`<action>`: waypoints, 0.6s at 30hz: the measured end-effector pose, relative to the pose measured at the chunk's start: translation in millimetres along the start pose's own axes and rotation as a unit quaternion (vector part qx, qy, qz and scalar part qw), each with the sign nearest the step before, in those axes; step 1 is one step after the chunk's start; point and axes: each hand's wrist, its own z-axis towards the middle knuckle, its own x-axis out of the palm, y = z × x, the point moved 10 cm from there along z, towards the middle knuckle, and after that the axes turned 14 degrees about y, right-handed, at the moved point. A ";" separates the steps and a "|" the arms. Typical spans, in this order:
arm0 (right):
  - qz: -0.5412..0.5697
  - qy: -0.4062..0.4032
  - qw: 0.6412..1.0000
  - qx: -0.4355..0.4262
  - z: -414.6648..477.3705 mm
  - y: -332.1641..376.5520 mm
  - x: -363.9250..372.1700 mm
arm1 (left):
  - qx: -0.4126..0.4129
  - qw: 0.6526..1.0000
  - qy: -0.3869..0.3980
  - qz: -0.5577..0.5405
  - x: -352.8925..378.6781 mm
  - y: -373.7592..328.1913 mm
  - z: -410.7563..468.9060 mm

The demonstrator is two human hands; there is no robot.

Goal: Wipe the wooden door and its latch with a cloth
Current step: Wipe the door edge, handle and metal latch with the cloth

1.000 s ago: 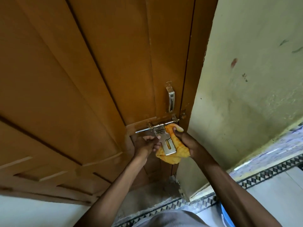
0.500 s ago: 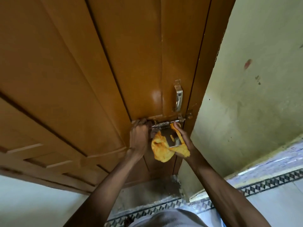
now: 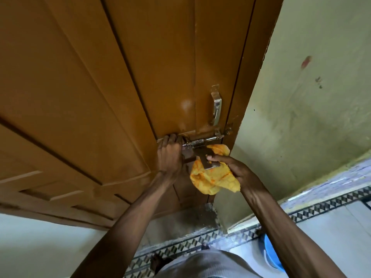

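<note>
A brown panelled wooden door (image 3: 120, 77) fills the upper left. Its steel sliding latch (image 3: 202, 141) runs across near the right edge, with a hasp plate (image 3: 206, 160) hanging below it. My left hand (image 3: 169, 155) is closed around the left end of the latch bolt. My right hand (image 3: 234, 169) grips a crumpled yellow-orange cloth (image 3: 212, 178) and presses it behind and under the hasp plate, thumb on the plate. A chrome pull handle (image 3: 216, 106) sits above the latch.
A pale green plastered wall (image 3: 311, 107) stands right of the door frame (image 3: 253, 77). A patterned black-and-white tile border (image 3: 321, 207) runs along the floor. A blue plastic tub (image 3: 271, 253) is at lower right, by my right forearm.
My left hand moved from the hasp plate up to the bolt's left end and closed on it. The cloth shifted lower under the hasp. The view came closer to the door.
</note>
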 end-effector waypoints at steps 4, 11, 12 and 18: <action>0.064 0.015 0.997 -0.048 -7.1 4.2 3.8 | -0.002 1.000 -0.010 -0.004 -0.9 0.6 -0.6; 0.101 -0.044 0.988 -0.112 18.6 31.2 -7.9 | -0.014 1.000 0.006 0.009 8.7 5.8 4.1; 0.137 -0.040 0.981 -0.128 15.3 26.8 -10.6 | -0.018 1.000 0.004 0.016 9.6 6.6 4.5; 0.220 0.016 0.969 -0.108 -12.1 -46.1 -19.3 | -0.015 1.000 0.026 0.008 10.3 5.6 0.1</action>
